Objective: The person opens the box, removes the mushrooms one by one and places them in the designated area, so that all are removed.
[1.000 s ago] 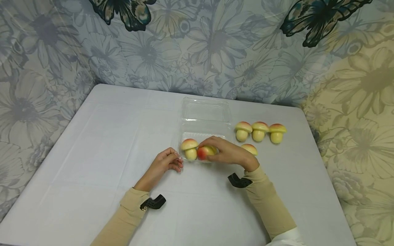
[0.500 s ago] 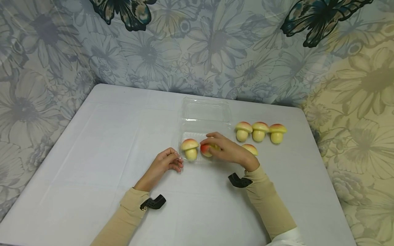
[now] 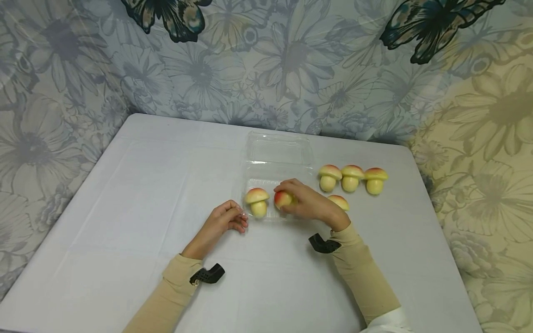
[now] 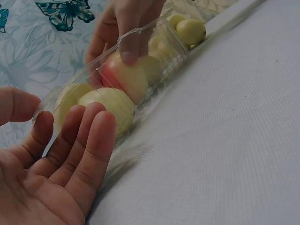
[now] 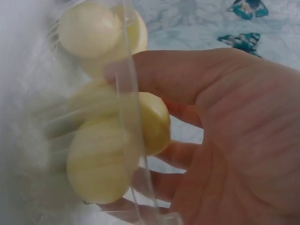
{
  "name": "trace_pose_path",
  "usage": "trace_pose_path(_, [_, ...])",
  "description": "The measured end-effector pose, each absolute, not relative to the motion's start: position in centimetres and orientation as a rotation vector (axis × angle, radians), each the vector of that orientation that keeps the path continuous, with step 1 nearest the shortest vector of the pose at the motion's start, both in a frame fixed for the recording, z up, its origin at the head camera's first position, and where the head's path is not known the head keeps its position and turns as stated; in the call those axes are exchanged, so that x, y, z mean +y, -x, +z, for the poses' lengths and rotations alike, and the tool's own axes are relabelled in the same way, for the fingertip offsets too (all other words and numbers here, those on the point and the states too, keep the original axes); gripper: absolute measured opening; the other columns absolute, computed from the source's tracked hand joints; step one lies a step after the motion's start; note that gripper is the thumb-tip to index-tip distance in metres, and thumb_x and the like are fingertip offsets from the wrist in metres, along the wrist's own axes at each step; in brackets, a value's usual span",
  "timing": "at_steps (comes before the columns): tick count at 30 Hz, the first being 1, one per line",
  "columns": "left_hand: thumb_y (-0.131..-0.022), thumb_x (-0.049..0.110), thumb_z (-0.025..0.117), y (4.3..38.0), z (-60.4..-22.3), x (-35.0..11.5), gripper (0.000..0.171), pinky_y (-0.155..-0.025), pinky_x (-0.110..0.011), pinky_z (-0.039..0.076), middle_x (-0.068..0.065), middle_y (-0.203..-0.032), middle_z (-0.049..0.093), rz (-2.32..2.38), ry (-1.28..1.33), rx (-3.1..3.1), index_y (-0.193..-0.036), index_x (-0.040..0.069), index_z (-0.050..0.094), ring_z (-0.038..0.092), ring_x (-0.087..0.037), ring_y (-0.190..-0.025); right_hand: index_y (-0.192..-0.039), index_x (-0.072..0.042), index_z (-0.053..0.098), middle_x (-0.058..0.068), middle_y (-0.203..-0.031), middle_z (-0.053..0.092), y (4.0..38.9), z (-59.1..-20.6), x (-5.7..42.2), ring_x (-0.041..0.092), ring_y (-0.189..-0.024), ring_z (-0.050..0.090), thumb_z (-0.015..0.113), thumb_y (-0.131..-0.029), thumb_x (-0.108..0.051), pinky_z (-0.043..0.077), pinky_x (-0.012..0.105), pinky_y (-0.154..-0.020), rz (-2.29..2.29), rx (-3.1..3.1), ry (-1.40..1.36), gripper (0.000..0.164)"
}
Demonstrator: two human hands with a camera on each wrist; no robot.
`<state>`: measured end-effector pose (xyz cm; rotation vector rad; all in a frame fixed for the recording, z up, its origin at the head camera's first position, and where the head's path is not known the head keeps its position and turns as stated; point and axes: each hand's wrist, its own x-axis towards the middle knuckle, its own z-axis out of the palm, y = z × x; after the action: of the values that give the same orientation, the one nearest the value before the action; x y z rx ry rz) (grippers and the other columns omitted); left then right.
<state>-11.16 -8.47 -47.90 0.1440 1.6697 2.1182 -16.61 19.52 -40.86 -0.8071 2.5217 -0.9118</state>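
Note:
A clear plastic clamshell container (image 3: pixel 258 174) lies opened on the white table, its lid (image 3: pixel 279 148) folded back toward the wall. Pinched between thumb and index finger of my left hand (image 3: pixel 225 218) is the container's near left corner; the other fingers extend loosely. Inside, at the left, lies a toy mushroom (image 3: pixel 257 201) with a yellow stem and red-yellow cap. My right hand (image 3: pixel 307 202) reaches into the container and grips a second mushroom (image 3: pixel 283 199), its red cap turned left. In the right wrist view, thumb and fingers wrap this mushroom (image 5: pixel 157 124) behind the clear wall.
Three more mushrooms (image 3: pixel 350 179) stand in a row right of the container. Another mushroom (image 3: pixel 339 202) shows partly behind my right wrist. The table (image 3: pixel 125 208) meets flower-patterned cloth walls with butterflies at the back and sides.
My right hand has shifted the gripped mushroom slightly right, away from the one at the left, changing its finger placement on it. The left hand has stayed at the corner.

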Motion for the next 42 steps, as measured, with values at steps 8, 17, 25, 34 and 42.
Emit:
trace_pose_path(8, [-0.106, 0.016, 0.048, 11.2, -47.9, -8.5, 0.015, -0.073, -0.028, 0.061, -0.009, -0.094, 0.065, 2.116, -0.136, 1.671, -0.097, 0.006, 0.054, 0.068, -0.016, -0.080, -0.133, -0.006, 0.058, 0.016, -0.140, 0.051, 16.7, -40.9, 19.6, 0.030, -0.129, 0.050, 0.073, -0.089, -0.013, 0.046, 0.047, -0.109, -0.920, 2.524, 0.761, 0.048])
trace_pose_path(17, [-0.106, 0.017, 0.048, 11.1, -47.8, -8.5, 0.015, -0.074, -0.028, 0.061, -0.007, -0.094, 0.065, 2.109, -0.138, 1.673, -0.098, 0.006, 0.054, 0.067, -0.017, -0.081, -0.134, -0.006, 0.058, 0.012, -0.133, 0.059, 16.6, -40.9, 19.7, 0.026, -0.121, 0.056, 0.075, -0.089, -0.016, 0.049, 0.044, -0.105, -0.952, 2.542, 0.750, 0.049])
trace_pose_path(25, [-0.106, 0.015, 0.048, 11.1, -47.8, -8.4, 0.015, -0.074, -0.028, 0.061, -0.008, -0.094, 0.065, 2.113, -0.134, 1.671, -0.097, 0.006, 0.054, 0.067, -0.017, -0.081, -0.136, -0.007, 0.058, 0.010, -0.134, 0.060, 16.6, -40.7, 20.0, 0.027, -0.125, 0.055, 0.074, -0.090, -0.018, 0.047, 0.047, -0.108, -0.979, 2.546, 0.767, 0.050])
trace_pose_path(34, [-0.106, 0.015, 0.047, 11.1, -47.8, -8.4, 0.015, -0.074, -0.028, 0.061, -0.007, -0.094, 0.066, 2.120, -0.143, 1.664, -0.097, 0.006, 0.055, 0.068, -0.017, -0.081, -0.138, -0.007, 0.056, 0.010, -0.136, 0.059, 16.5, -40.2, 20.1, 0.026, -0.124, 0.056, 0.077, -0.091, -0.022, 0.048, 0.049, -0.108, -1.055, 2.544, 0.734, 0.054])
trace_pose_path(42, [-0.106, 0.018, 0.048, 11.0, -47.6, -8.4, 0.017, -0.074, -0.028, 0.061, -0.007, -0.094, 0.065, 2.116, -0.158, 1.676, -0.098, 0.005, 0.055, 0.068, -0.017, -0.081, -0.137, -0.005, 0.058, 0.010, -0.133, 0.061, 16.5, -39.8, 20.4, 0.025, -0.122, 0.056, 0.078, -0.090, -0.020, 0.049, 0.044, -0.100, -1.091, 2.585, 0.811, 0.053])
